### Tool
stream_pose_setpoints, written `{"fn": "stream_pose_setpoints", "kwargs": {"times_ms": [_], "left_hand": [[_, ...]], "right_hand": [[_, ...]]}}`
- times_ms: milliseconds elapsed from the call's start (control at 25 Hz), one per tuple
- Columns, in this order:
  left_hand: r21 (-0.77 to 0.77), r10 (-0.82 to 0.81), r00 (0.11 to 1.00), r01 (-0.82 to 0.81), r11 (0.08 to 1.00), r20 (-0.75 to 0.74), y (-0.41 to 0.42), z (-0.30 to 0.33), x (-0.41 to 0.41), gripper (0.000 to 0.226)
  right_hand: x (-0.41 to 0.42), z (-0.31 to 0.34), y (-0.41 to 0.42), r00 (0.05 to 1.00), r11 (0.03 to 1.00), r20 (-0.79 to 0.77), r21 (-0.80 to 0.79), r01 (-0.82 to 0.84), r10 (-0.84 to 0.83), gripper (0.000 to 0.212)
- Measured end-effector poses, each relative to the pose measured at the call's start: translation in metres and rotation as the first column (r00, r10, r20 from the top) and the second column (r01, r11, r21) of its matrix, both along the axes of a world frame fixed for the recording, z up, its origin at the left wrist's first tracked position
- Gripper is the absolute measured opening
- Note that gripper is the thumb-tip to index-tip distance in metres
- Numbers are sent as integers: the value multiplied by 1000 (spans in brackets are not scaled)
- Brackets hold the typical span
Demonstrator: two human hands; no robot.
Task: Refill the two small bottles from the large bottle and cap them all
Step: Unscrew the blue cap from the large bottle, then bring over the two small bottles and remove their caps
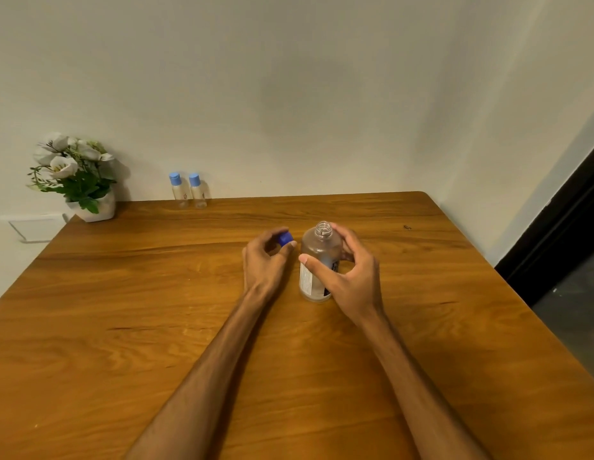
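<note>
Clear plastic large bottle (pixel 317 260) stands upright and uncapped at mid-worktop (pixel 123 310). Your right hand (pixel 350 277) curls around its body, thumb across the front. Your left hand (pixel 265 260), just beside it, pinches the dark blue cap (pixel 285 239). Two small bottles (pixel 188 191) stand capped, side by side, at the far edge.

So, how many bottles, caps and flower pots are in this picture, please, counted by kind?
Small bottles: 2
Large bottle: 1
Light blue caps, on the small bottles: 2
Dark blue cap, in the left hand: 1
Flower pot: 1
Total: 7
</note>
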State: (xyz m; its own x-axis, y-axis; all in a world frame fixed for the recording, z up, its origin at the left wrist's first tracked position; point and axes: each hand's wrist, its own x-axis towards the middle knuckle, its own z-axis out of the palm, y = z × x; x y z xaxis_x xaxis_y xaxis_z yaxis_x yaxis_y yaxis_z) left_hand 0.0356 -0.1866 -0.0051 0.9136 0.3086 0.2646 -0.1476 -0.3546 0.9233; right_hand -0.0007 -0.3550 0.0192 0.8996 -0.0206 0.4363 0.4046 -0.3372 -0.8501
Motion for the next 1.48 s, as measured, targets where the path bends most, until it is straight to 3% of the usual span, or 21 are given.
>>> {"fn": "stream_pose_setpoints", "kwargs": {"times_ms": [120,320,440,680,760,840,920,1000,1120,1200,1320,1480], "left_hand": [[84,-20,1000,19,996,14,2,-2,-3,33],[32,-36,999,35,999,9,3,-7,-7,23],[104,-77,997,80,991,-31,1,-8,-7,20],[96,-105,985,118,988,-134,5,-9,-5,33],[50,-138,974,149,988,-181,9,-6,-8,47],[0,-154,968,157,988,-197,14,-3,-14,58],[-22,-114,979,112,993,-171,22,2,-25,52],[-61,-33,994,27,998,-102,36,7,-40,35],[-109,150,989,-151,983,-13,67,9,-59,17],[-110,241,970,-237,965,28,87,9,-66,15],[-78,291,955,-286,955,58,119,10,-66,15],[-28,289,950,-288,957,120,149,0,-47,15]], "right_hand": [[0,1,0,1000,1000,-2,-2,-9,9,70],[0,2,0,1000,1000,-10,-12,-21,21,72],[-2,2,-1,999,999,-27,-29,-26,25,74],[-16,-1,-8,996,998,-90,-64,18,-24,100],[-31,0,-11,989,990,-39,-40,138,-139,89],[-52,4,-11,958,962,88,28,271,-272,58],[-74,10,-3,926,952,218,60,302,-307,23],[-90,17,20,952,980,235,32,196,-198,9],[-90,19,70,988,999,155,-30,-16,21,6],[-73,16,106,997,993,28,-99,-72,75,9],[-31,13,164,986,986,-156,-146,-74,51,9],[54,13,229,969,988,-244,-155,-6,-33,19]]}}
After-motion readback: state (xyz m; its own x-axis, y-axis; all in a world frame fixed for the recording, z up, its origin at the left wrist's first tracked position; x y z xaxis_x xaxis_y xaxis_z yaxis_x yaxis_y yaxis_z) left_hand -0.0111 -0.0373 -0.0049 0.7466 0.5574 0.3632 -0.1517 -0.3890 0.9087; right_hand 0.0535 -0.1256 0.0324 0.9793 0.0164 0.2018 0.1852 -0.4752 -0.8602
